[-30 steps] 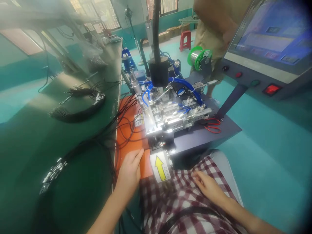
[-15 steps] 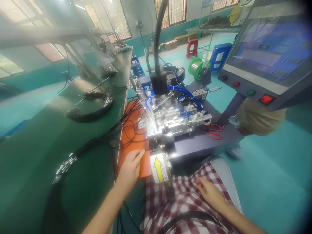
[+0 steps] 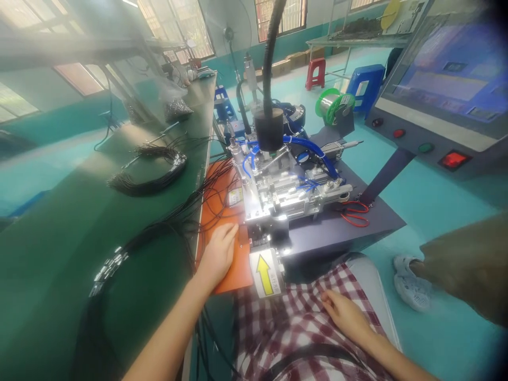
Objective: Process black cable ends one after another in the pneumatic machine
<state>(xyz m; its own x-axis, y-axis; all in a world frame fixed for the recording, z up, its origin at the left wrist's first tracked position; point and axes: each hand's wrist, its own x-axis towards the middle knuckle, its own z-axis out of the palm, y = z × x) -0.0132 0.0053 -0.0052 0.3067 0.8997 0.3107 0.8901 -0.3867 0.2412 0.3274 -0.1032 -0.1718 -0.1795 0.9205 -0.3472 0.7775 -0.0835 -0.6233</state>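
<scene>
My left hand is over the orange plate, its fingers pressed together close to the front corner of a metal machine. Whatever may be in its fingertips is too small or hidden to make out. Thin black cables cross the plate just behind that hand. A white label with a yellow arrow sits on the machine's front block to the right of it. My right hand rests with curled fingers on the checked cloth over my lap, and no object shows in it.
Bundles of black cable lie on the green table at left. A screen panel with buttons stands at right. Red-handled scissors lie on the machine base. Another person's leg and shoe are at the right.
My left hand has moved slightly up along the orange plate, toward the machine's corner. My right hand stays on my lap. The other person's leg and shoe have shifted right and nearer.
</scene>
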